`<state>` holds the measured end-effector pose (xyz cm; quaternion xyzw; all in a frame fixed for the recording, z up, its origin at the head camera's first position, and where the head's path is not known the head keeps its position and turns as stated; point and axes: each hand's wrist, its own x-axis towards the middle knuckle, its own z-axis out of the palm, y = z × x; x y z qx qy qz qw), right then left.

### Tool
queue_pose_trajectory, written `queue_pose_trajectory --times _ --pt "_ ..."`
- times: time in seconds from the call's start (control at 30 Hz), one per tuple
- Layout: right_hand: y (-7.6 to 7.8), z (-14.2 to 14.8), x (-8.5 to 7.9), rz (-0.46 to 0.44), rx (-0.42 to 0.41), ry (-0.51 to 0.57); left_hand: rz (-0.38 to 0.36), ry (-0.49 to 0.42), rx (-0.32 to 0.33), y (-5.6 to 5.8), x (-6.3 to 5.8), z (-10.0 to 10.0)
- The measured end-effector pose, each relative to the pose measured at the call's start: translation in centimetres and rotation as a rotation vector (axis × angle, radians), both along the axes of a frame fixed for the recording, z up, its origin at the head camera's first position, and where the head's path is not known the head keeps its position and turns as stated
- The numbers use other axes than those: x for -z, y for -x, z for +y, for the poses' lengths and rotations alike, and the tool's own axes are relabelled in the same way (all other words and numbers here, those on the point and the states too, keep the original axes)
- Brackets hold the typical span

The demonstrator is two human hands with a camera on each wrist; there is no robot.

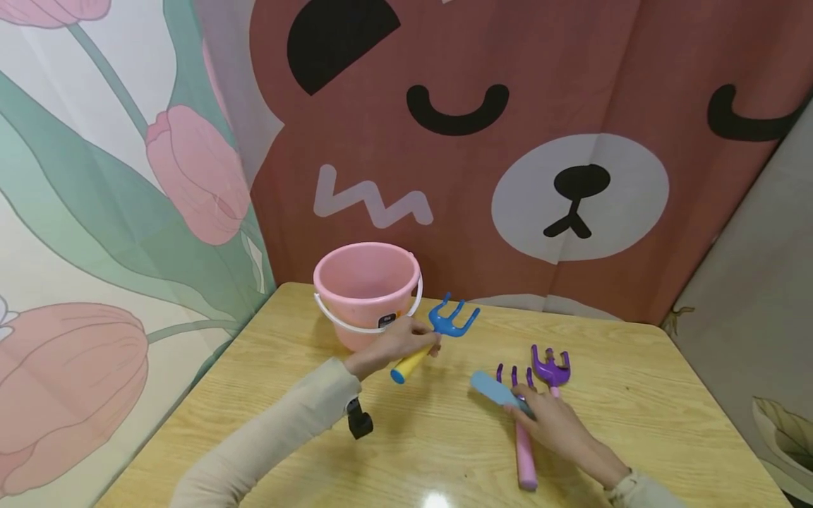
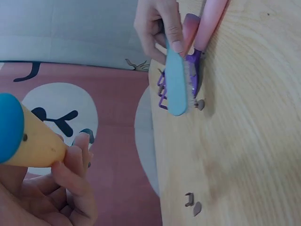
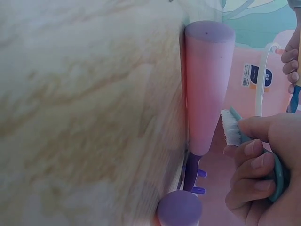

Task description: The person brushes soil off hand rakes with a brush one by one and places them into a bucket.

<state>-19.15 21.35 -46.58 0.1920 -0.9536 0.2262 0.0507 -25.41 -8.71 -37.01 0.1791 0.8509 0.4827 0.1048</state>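
The left hand [image 1: 405, 339] has its fingers curled round the yellow handle of a blue three-pronged plastic rake [image 1: 447, 327], which slants away rightward beside the pink plastic bucket [image 1: 346, 312]. Rightward, the right hand [image 1: 559, 425] grips a pale-blue, white-bristled brush [image 1: 492, 391], head pointing toward the rake.

two hands [image 1: 405, 337] [image 1: 559, 425], three rakes [image 1: 447, 326] [image 1: 550, 370] [image 1: 525, 458] (one blue, two purple), one brush [image 1: 492, 389], one bucket [image 1: 356, 314]

Bucket [image 1: 356, 312] is smooth, semi-gloss plastic; surface [image 1: 438, 444] is smooth wood grain w/ glossy glare. Blue-yellow fork [image 1: 448, 327] & purple forks [image 1: 549, 371] look like shiny plastic, pink handles [image 3: 210, 84] smooth, approx. satin. Brush [image 1: 491, 389] has smooth plastic back, rough bristles [image 3: 230, 127]. Backdrop [image 1: 457, 183]: matt, creased cloth; sleeve [image 1: 279, 423] ditto.
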Motion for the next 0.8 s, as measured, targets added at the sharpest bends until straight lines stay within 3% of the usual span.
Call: queue_pose_trajectory --times 0.37,0.57,0.7,0.8 --pt "-0.3 0.2 -0.5 0.004 0.004 0.004 -0.060 -0.063 0.012 -0.3 -2.0 -0.1" --pt "-0.1 0.1 -0.5 0.040 -0.019 0.006 -0.009 -0.130 0.031 0.0 -2.6 -0.3" --pt "0.0 0.1 -0.5 0.066 -0.036 0.012 0.046 -0.094 0.014 0.4 -3.6 -0.9" --pt "0.0 0.1 -0.5 0.061 -0.030 0.009 0.104 -0.008 -0.039 0.7 -4.1 -1.4"
